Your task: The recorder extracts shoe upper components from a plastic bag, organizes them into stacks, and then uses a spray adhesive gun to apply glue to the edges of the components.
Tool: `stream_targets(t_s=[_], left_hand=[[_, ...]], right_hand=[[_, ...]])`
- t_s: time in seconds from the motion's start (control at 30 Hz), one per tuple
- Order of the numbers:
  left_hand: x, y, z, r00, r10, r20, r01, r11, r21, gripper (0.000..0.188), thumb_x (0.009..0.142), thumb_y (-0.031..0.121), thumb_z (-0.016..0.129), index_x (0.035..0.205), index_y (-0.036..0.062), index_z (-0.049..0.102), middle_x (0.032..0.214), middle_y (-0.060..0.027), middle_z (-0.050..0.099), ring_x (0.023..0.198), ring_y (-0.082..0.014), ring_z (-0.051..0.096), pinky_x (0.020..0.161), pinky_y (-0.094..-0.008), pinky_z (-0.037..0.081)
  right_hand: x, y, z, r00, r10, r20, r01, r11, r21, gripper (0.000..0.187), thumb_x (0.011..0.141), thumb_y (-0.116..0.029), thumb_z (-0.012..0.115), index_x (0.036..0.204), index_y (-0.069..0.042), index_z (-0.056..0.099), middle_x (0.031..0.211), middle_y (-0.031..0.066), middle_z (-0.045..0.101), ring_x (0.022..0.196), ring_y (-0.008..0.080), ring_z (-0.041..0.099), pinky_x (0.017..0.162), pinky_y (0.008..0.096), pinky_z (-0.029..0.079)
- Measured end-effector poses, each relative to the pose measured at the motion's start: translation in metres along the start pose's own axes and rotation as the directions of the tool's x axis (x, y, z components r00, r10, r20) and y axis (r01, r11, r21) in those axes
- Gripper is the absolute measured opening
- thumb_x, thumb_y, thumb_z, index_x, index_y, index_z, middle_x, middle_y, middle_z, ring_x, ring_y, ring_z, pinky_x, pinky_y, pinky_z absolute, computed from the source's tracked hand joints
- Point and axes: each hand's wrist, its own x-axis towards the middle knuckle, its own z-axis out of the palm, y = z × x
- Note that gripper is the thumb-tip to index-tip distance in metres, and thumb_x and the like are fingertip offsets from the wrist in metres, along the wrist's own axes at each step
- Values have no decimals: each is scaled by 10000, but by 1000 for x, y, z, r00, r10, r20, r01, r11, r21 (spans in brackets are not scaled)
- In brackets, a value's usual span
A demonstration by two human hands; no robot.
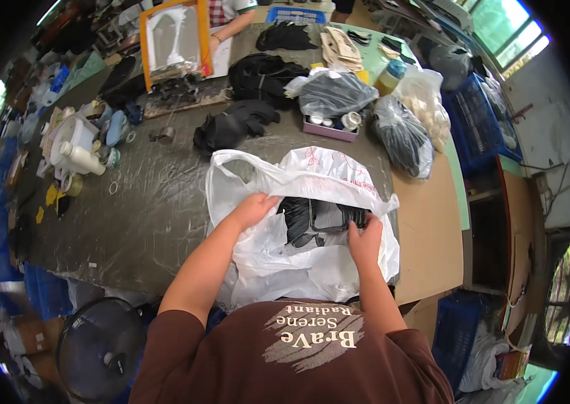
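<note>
In front of me a white plastic carrier bag point(278, 276) lies on the table with its mouth spread. Inside it shows a stack of black, cloth-like pieces point(328, 217), bundled in rows. My left hand point(256, 210) is closed on the bag's edge at the left of the mouth, fingertips partly tucked under the plastic. My right hand point(366, 237) reaches in at the right side, thumb and fingers closed about the right end of the stack. Some of its fingertips are hidden by the pieces and the bag.
Beyond the bag lie black cloth piles point(238, 123), a purple box point(330, 129) with jars, and filled clear bags point(403, 135). A framed screen point(176, 42) stands at the far left, near another person's arm point(234, 25). Containers point(83, 158) stand left; a fan point(99, 350) is below.
</note>
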Motion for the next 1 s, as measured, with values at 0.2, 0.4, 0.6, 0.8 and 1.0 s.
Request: stream_targets(t_s=[0.2,0.4,0.6,0.8,1.0], left_hand=[[10,50,-29,839,226,-494,50,873,485,228,773,206,565,904,21,583,896,-188,585,887,-377,544,749,-449,436],[-26,115,19,928,303,218,-369,659,656,615,669,259,707,1195,58,461,1161,-204,464,1076,-330,455,902,-378,381],[12,107,49,936,288,203,-315,429,846,985,547,358,780,1344,77,273,1330,-228,288,1147,-424,354,994,-471,260],[10,89,69,964,212,159,-214,266,940,795,667,213,634,1363,139,256,1333,-233,279,1174,-418,330,990,-521,215],[43,84,28,916,364,170,-360,557,748,845,506,165,679,1286,71,369,1251,-202,418,1197,-355,366,986,-372,325]], right_hand=[[0,21,-8,989,5,-150,-3,1000,12,608,692,-240,696,1124,74,405,1082,247,413,1031,370,389,905,426,315],[20,-21,-8,984,172,-36,-176,957,-232,807,627,-435,721,1147,97,406,1146,232,428,1036,370,429,896,466,304],[60,-52,-18,952,176,251,-63,913,-403,910,583,-617,645,1139,79,460,1171,274,459,1106,375,436,911,454,305],[42,-71,14,946,20,323,180,797,-577,847,608,-461,708,1297,-143,333,1213,286,427,1164,426,386,948,505,302],[55,-36,-5,972,75,221,8,935,-354,563,524,-324,660,1032,-89,600,969,159,611,933,301,578,807,382,442]])
